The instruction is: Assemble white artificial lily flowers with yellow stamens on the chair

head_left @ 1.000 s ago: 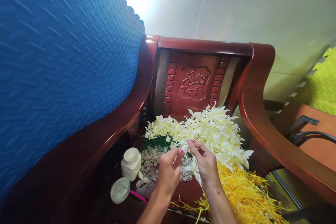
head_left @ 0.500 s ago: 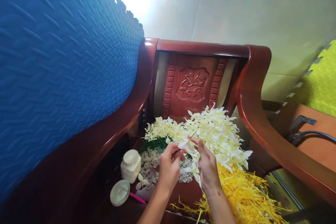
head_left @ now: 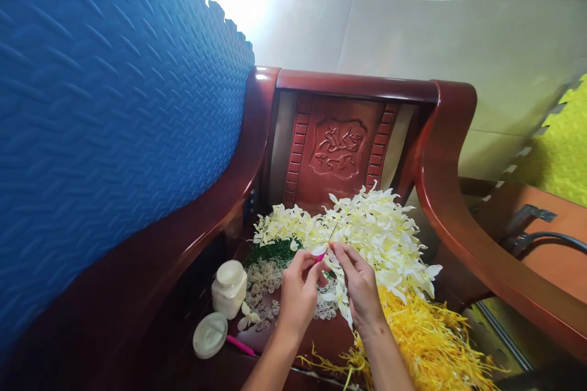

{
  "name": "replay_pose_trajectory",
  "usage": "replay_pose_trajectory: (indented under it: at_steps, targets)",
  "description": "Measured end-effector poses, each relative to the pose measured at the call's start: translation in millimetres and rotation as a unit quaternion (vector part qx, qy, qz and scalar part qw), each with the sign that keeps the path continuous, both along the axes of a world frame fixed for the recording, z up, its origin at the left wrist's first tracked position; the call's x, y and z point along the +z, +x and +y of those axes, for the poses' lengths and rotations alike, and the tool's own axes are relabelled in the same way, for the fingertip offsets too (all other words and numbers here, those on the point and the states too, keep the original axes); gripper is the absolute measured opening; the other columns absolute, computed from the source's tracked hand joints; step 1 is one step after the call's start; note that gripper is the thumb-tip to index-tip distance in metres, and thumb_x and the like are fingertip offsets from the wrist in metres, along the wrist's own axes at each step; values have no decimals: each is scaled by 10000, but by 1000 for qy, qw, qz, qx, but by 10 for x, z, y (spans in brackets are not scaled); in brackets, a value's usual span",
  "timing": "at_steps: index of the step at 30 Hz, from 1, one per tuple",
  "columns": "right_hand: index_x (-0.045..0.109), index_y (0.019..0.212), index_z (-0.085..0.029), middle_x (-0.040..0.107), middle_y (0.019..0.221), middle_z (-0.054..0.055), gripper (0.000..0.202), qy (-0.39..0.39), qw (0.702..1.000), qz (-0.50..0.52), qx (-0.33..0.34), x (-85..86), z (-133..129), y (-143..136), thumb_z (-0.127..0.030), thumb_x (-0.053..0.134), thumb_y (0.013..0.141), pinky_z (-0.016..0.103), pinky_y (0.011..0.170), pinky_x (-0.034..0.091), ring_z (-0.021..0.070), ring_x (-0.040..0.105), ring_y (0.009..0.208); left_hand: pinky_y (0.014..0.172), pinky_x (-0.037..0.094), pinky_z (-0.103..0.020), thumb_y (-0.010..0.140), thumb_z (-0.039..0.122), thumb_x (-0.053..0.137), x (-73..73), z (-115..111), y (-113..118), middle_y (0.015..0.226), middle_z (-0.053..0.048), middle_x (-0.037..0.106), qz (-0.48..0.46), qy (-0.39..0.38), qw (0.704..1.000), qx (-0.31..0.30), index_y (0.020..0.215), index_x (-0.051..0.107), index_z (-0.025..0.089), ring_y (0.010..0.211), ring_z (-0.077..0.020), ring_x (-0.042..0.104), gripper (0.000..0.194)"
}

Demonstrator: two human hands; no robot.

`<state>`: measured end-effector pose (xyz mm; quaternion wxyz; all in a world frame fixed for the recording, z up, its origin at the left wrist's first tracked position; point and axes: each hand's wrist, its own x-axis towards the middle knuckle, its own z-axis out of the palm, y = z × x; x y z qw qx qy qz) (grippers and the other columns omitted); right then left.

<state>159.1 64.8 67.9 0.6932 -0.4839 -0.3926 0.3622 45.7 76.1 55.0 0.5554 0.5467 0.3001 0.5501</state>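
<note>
Has a jar (head_left: pixel 229 293) at the left of the seat (head_left: pixel 332 339), with a lid (head_left: pixel 210 337) just before it and a tool (head_left: pixel 242 346) at the lid's right — then rings (head_left: pixel 262 275) right of the jar, flowers (head_left: pixel 378 235) heaped behind, near the backrest (head_left: pixel 339 149), and strands (head_left: pixel 426 342) at right, before the flowers.

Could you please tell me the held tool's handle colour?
The handle is pink, in the head view.

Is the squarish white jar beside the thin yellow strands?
No; the white jar stands left of the left hand, while most of the yellow strands lie right of the right hand.
</note>
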Motion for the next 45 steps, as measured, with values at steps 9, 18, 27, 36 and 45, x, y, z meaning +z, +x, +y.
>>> replay_pose_trajectory:
  at_steps: [9, 18, 27, 36, 45]
  targets:
    - [720, 932, -191, 683, 955, 40, 284, -15, 999, -34, -9, -60, 45, 47, -417, 720, 760, 299, 820, 450, 193, 576, 892, 588, 426, -212, 905, 359, 540, -48, -25, 21, 712, 5, 598, 45, 12, 998, 29, 849, 545, 179, 613, -113, 549, 189]
    - [731, 910, -198, 693, 941, 34, 275, -21, 999, -25, -8, -59, 46, 49, -420, 725, 749, 300, 819, 453, 185, 584, 875, 659, 413, -220, 904, 363, 542, -79, -21, 8, 725, 3, 583, 92, 45, 992, 73, 765, 547, 174, 684, -122, 532, 235]
    - [744, 893, -207, 712, 919, 26, 263, -21, 1000, 4, 2, -78, 57, 31, -410, 746, 725, 288, 810, 463, 192, 601, 886, 685, 405, -234, 902, 332, 534, -68, -24, -11, 744, -6, 610, 116, 56, 986, 107, 763, 563, 179, 710, -140, 534, 209]
    - [739, 877, -202, 721, 924, 31, 259, -19, 1000, -6, -3, -69, 60, -1, -412, 737, 727, 289, 827, 458, 201, 602, 918, 653, 401, -219, 882, 308, 559, -86, -9, -2, 734, 3, 611, 105, 42, 985, 130, 734, 565, 181, 696, -133, 530, 195]
    - [718, 947, -175, 727, 968, 80, 381, -130, 919, -370, -51, -504, 742, 196, -426, 440, 878, 348, 822, 468, 235, 646, 909, 542, 450, -215, 846, 342, 583, 18, 274, -242, 786, -54, 676, -31, -63, 980, 184, 833, 527, 170, 625, -136, 589, 181]
